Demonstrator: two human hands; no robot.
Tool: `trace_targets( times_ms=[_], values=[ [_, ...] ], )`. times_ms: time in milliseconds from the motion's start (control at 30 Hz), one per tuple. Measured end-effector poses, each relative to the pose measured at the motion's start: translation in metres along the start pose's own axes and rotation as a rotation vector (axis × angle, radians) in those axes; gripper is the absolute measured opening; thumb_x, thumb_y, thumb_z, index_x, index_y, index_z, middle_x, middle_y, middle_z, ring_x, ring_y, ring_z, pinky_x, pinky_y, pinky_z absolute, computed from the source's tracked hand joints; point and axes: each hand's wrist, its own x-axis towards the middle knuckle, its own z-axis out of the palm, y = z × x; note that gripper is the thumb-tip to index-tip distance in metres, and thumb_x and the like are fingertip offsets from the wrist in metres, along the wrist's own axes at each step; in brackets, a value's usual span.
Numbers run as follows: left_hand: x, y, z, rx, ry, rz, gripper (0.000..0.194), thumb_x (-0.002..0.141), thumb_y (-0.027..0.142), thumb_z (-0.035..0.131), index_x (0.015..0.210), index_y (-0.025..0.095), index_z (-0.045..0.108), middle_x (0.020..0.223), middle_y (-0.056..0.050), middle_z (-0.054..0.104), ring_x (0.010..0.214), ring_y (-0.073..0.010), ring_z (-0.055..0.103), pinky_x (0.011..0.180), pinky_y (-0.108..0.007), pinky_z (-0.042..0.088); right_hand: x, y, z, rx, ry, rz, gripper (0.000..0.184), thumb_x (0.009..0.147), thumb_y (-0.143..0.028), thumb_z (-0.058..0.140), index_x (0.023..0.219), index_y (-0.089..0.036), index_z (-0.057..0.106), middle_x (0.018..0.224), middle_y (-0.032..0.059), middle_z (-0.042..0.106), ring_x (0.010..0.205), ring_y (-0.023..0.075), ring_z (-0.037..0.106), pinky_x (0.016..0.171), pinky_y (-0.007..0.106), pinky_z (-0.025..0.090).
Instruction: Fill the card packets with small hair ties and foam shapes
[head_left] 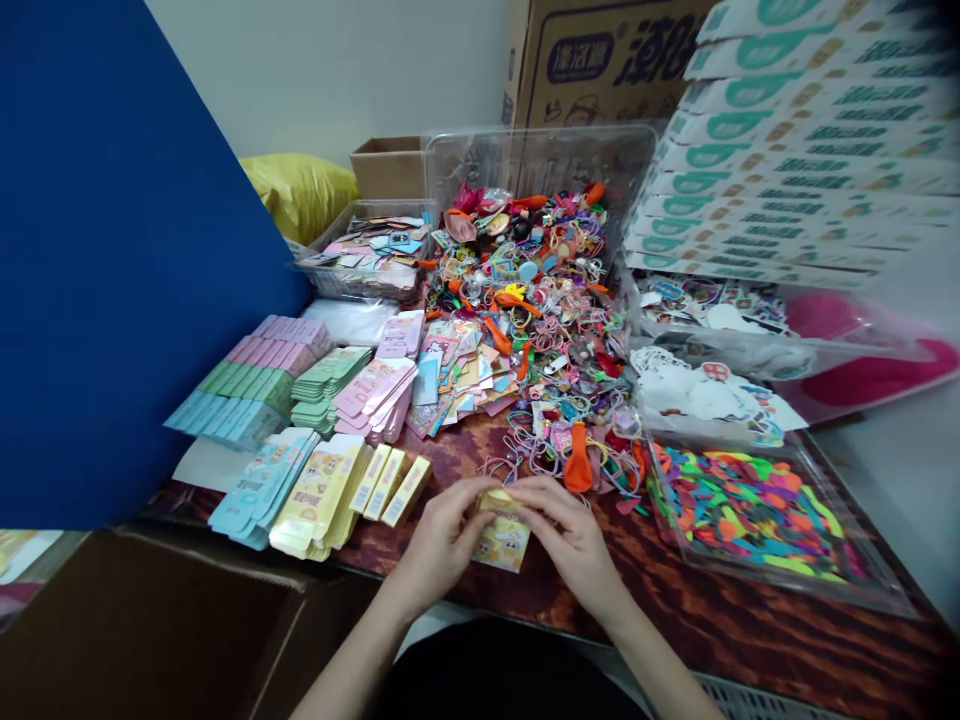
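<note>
My left hand and my right hand meet over the near edge of the brown table. Both pinch the top of a small yellow paper packet printed with a cartoon figure. Just to the left lie fanned rows of flat yellow packets and light blue packets. Beyond my fingers spreads a big heap of hair ties, balloons and small trinkets, with an orange balloon closest to my right hand.
Stacks of pink, green and blue packets sit at left beside a blue panel. A clear tray of coloured balloons lies at right, stickers behind it. Cardboard boxes and stacked white-green cartons stand at the back.
</note>
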Motion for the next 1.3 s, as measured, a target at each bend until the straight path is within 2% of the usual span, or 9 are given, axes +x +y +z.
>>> trace_targets(
  times_ms=[133,267,333,600,700,867,1000,1133,1300],
  values=[
    [-0.01,0.002,-0.011,0.035,-0.019,-0.034,0.025,0.095,0.022,0.053,0.118,0.023,0.064,0.111,-0.006,0.07,0.098,-0.0188,0.066,0.09,-0.03,0.051,-0.001,0.003,0.009,0.061,-0.08,0.045,0.022,0.092,-0.037,0.061,0.102,-0.028,0.078,0.101,0.0064,0.073,0.098,0.0222,0.068,0.087,0.035,0.055],
    [-0.015,0.007,-0.018,0.047,0.015,-0.118,0.04,0.094,0.025,0.055,0.134,0.024,0.052,0.115,-0.007,0.069,0.097,-0.0191,0.066,0.086,-0.029,0.052,0.007,0.001,0.02,0.152,-0.014,0.165,0.022,0.089,-0.039,0.063,0.096,-0.024,0.078,0.094,0.0053,0.075,0.09,0.0217,0.069,0.082,0.033,0.056],
    [-0.015,0.009,-0.02,0.061,0.004,-0.129,0.039,0.094,0.026,0.055,0.133,0.023,0.052,0.113,-0.006,0.07,0.095,-0.019,0.066,0.085,-0.029,0.052,0.013,-0.002,0.022,0.151,-0.011,0.184,0.018,0.086,-0.036,0.066,0.088,-0.022,0.077,0.087,0.0041,0.074,0.084,0.0209,0.069,0.079,0.032,0.055],
    [-0.013,0.008,-0.017,-0.061,-0.089,-0.161,0.043,0.094,0.026,0.056,0.137,0.025,0.051,0.111,-0.005,0.07,0.095,-0.0186,0.066,0.086,-0.028,0.051,0.017,-0.01,0.007,0.133,-0.138,0.264,0.015,0.082,-0.033,0.069,0.079,-0.019,0.073,0.078,0.0023,0.073,0.072,0.018,0.066,0.067,0.027,0.051],
    [-0.013,0.007,-0.013,-0.108,-0.098,-0.161,0.045,0.093,0.025,0.057,0.137,0.026,0.049,0.11,-0.004,0.07,0.094,-0.0177,0.065,0.085,-0.027,0.05,0.017,-0.012,0.003,0.073,-0.168,0.208,0.014,0.086,-0.029,0.066,0.079,-0.018,0.072,0.077,0.0024,0.071,0.073,0.0173,0.065,0.068,0.027,0.05],
    [-0.016,0.006,-0.01,-0.141,-0.072,-0.168,0.045,0.093,0.023,0.057,0.137,0.027,0.047,0.104,-0.002,0.068,0.091,-0.0163,0.064,0.082,-0.026,0.049,0.015,-0.017,-0.001,-0.084,-0.276,-0.027,0.018,0.095,-0.022,0.056,0.087,-0.02,0.072,0.09,0.005,0.07,0.085,0.0173,0.066,0.077,0.028,0.049],
    [-0.016,0.005,-0.006,-0.16,-0.024,-0.182,0.045,0.094,0.024,0.057,0.137,0.027,0.046,0.106,-0.002,0.067,0.089,-0.0161,0.064,0.081,-0.026,0.05,0.005,-0.013,0.002,-0.162,-0.203,-0.14,0.017,0.096,-0.019,0.056,0.098,-0.022,0.072,0.098,0.0058,0.07,0.09,0.0177,0.066,0.08,0.029,0.049],
    [-0.013,0.007,-0.003,-0.108,-0.016,-0.139,0.038,0.094,0.023,0.057,0.132,0.026,0.052,0.113,-0.003,0.068,0.094,-0.0165,0.065,0.086,-0.027,0.049,-0.002,-0.006,0.011,-0.077,-0.045,-0.102,0.017,0.095,-0.017,0.057,0.098,-0.023,0.073,0.095,0.0053,0.07,0.089,0.018,0.066,0.08,0.029,0.051],
    [-0.009,0.011,-0.002,-0.018,-0.037,-0.028,0.028,0.093,0.018,0.057,0.119,0.025,0.063,0.116,-0.004,0.07,0.105,-0.0176,0.065,0.093,-0.027,0.047,0.003,-0.008,0.004,-0.013,-0.078,-0.064,0.018,0.091,-0.014,0.059,0.094,-0.023,0.075,0.098,0.0054,0.07,0.092,0.0184,0.067,0.081,0.03,0.052]
  ],
)
